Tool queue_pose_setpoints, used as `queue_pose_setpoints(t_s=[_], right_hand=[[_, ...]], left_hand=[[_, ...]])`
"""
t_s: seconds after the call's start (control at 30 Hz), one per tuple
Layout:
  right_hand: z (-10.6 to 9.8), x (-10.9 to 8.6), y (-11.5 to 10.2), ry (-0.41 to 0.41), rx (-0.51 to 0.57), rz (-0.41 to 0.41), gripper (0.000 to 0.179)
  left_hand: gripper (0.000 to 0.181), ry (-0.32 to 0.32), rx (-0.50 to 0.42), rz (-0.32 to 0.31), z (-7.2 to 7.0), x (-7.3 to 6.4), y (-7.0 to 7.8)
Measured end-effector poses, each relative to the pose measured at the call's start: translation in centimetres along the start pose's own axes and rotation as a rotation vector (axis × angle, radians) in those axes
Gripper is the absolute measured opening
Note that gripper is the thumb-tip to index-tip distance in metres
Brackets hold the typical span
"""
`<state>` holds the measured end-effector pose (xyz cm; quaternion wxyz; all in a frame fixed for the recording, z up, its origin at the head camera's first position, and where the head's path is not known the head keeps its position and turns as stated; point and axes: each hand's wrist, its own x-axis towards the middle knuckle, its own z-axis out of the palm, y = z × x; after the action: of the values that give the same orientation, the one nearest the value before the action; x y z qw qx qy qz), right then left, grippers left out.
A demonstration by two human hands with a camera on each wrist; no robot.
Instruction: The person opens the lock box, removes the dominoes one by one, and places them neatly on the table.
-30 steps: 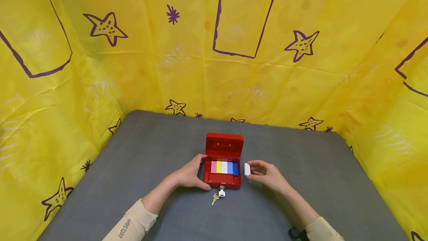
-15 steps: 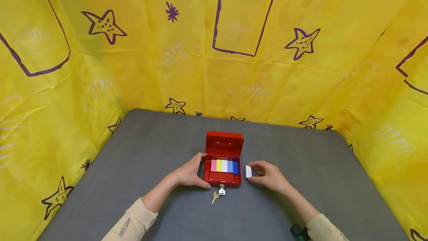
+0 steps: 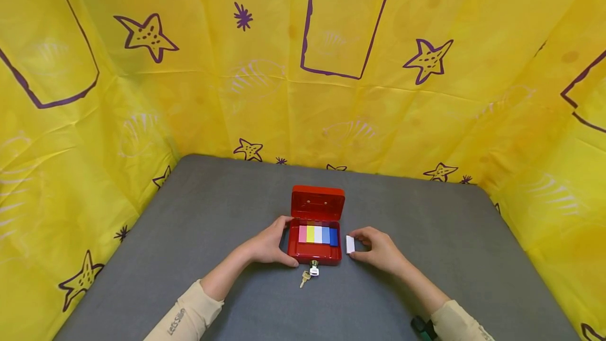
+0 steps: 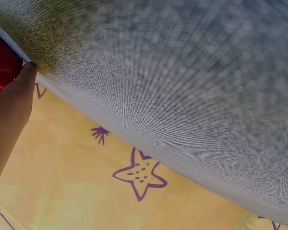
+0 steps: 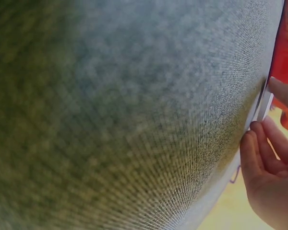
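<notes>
In the head view a red cash box (image 3: 314, 252) stands on the table with its lid (image 3: 317, 203) raised. Inside it lies a row of pink, yellow, white and blue blocks (image 3: 318, 235). My left hand (image 3: 270, 243) grips the box's left side, thumb at the front corner and fingers at the back. To the right of the box, my right hand (image 3: 379, 249) pinches a small white rectangular block (image 3: 350, 244) between thumb and fingers. The right wrist view shows this block (image 5: 265, 105) edge-on, close to the red box (image 5: 284, 62). Whether it touches the table is unclear.
A key (image 3: 314, 270) sits in the lock at the box's front, and a second key (image 3: 305, 278) hangs beside it. The grey table (image 3: 227, 193) is bounded by yellow curtains (image 3: 265, 109) with purple drawings. A dark strap (image 3: 421, 326) is near the right sleeve.
My right hand has brought the white block slightly toward me, lower beside the box. The left hand and the box stay in place.
</notes>
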<state>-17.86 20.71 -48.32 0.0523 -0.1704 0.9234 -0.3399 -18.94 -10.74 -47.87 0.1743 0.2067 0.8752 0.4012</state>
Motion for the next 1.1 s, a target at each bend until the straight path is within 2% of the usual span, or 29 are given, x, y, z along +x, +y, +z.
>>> queue_pose_setpoints(t_s=[0.3,0.6,0.83,1.1], right_hand=[[0.07,0.05,0.02,0.01,-0.016,-0.045,0.042],[0.24,-0.03,0.32,0.034,-0.044,-0.138,0.041],[0.27,-0.06,0.28,0.032,-0.049,-0.125,0.042],[0.31,-0.15,0.36,0.029,-0.054,-0.113,0.043]], left_hand=[[0.097,-0.001,0.013,-0.032,-0.04,0.1,0.07],[0.093,-0.004,-0.018,0.037,-0.14,-0.09,0.13],[0.093,0.001,-0.008,0.037,-0.11,-0.07,0.0],[0.097,0.007,-0.007,-0.003,0.09,0.01,0.01]])
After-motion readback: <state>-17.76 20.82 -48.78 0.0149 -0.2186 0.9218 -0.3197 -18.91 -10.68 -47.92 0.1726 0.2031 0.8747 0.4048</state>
